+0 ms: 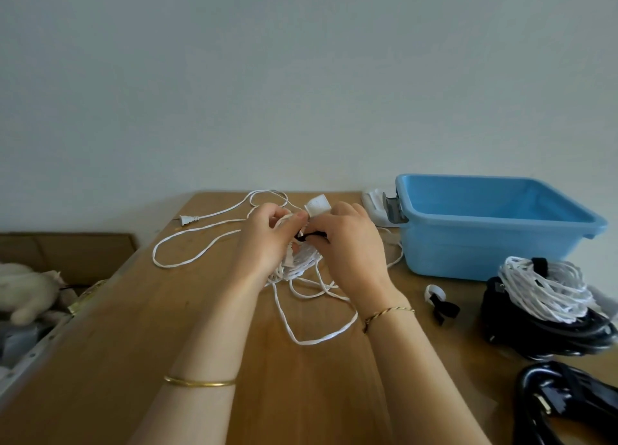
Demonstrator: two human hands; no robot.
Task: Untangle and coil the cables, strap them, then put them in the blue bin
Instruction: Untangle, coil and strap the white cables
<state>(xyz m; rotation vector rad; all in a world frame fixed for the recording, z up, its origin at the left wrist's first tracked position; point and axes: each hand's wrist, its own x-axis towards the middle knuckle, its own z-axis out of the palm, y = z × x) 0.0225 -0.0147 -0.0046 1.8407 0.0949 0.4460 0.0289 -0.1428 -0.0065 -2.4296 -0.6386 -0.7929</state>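
Toward the far edge of the tabletop (200, 327), the left hand (267, 240) grips a half-gathered bundle of the white cable (301, 265), fingers curled round its turns, while the right hand (351, 247) pinches a black strap (314, 234) against it; the blue bin (468, 254) stands at the far right corner. Loose loops trail toward the near edge and out to the plug (188, 219) by the far left corner, so I judge the strap should not be cinched until that length is wound in. Then the left hand should hold the turns flat while the strap is drawn snug across the bundle's middle, so nothing springs free.
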